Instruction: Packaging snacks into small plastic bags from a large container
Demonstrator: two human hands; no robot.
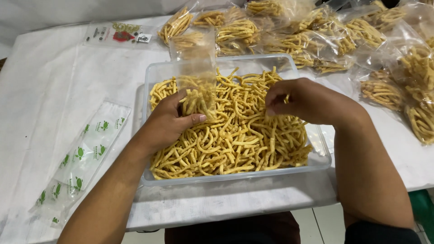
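Observation:
A clear plastic tub [316,158] full of yellow fried snack sticks [235,140] stands on the white table in front of me. My left hand [169,122] holds a clear plastic bag [195,68] upright over the tub, with some sticks in its bottom. My right hand [307,101] rests on the pile at the right, fingers pinched around a few sticks.
Many filled clear bags of the same sticks [316,36] lie heaped at the back and right [407,86]. A stack of flat unfilled bags with green prints [86,153] lies to the left. Another printed flat bag [117,34] lies at the back left. The table's front edge is close.

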